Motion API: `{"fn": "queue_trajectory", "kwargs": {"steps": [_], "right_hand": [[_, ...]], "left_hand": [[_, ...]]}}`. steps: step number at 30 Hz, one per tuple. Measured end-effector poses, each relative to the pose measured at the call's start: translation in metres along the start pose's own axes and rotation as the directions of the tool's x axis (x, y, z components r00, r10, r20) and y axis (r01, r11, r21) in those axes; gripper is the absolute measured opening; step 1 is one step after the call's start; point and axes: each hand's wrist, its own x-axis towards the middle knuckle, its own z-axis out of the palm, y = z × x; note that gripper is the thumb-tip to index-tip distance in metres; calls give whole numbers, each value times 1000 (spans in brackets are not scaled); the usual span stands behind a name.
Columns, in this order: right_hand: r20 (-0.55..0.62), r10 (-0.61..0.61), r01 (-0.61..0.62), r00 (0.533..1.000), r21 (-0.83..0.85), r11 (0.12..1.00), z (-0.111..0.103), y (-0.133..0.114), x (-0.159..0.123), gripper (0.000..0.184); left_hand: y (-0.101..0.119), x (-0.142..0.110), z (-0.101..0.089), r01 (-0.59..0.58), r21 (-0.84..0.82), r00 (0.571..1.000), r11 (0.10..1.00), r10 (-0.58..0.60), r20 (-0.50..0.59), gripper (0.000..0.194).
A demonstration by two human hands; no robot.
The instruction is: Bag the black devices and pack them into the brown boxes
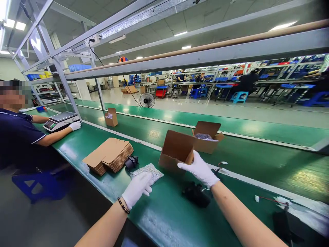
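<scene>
My right hand [203, 170], in a white glove, grips the right side of an open cardboard box [169, 161]; the box's lid stands up and its inside looks dark. My left hand [137, 188], also gloved, is at the near edge of a silvery, speckled plastic bag [151, 170] on the green bench. Its fingers are loosely bent and apart, and it hides part of the bag. Behind the bag lies a black cylindrical part [131, 162]. Under my right wrist is a black device [195, 195] with a white connector.
Flattened cardboard boxes [110, 154] are stacked at left. On the green belt [154, 132] stand two open boxes with bagged contents, one far [111, 117], one near [207, 142]. A co-worker's gloved hand [75, 125] rests beside a scale [61, 120]. Wired black parts [288, 223] lie at right.
</scene>
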Motion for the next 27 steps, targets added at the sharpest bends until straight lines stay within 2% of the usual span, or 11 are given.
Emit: {"fn": "queue_trajectory", "kwargs": {"steps": [6,9,12,14,16,18,20,21,23,25,27], "right_hand": [[91,130,-109,987,-207,972,-5,17,-6,105],[206,237,-87,949,-553,829,-22,16,-41,112],[302,337,-17,892,-723,690,-30,18,-73,112],[297,313,-6,902,-717,697,-34,19,-83,101],[256,227,6,940,-676,737,-47,20,-80,80],[163,147,1,976,-675,738,-73,20,-69,63],[19,108,-63,994,-711,701,-107,20,-57,56],[-51,99,-105,994,-726,679,-125,20,-53,55],[-161,97,-185,982,-743,643,-155,23,-50,53],[-211,99,-227,972,-760,609,-174,29,-52,50],[-212,97,-229,972,-788,571,-181,39,-54,46]], "left_hand": [[-34,-14,16,34,264,999,964,-41,22,32],[-44,-13,19,53,415,997,908,-69,23,36],[-44,-10,35,-135,641,991,756,95,96,55],[-38,-9,57,-371,773,924,514,291,249,60],[-31,-6,87,-576,781,789,242,415,453,55],[-25,1,123,-689,724,667,43,430,609,44],[-24,17,163,-716,695,624,-57,392,676,39],[-26,28,183,-699,712,643,-69,374,668,42],[-31,56,221,-572,820,767,-17,343,542,53],[-39,86,252,-317,944,918,91,279,281,64],[-45,110,272,-116,978,976,174,201,80,70]]}}
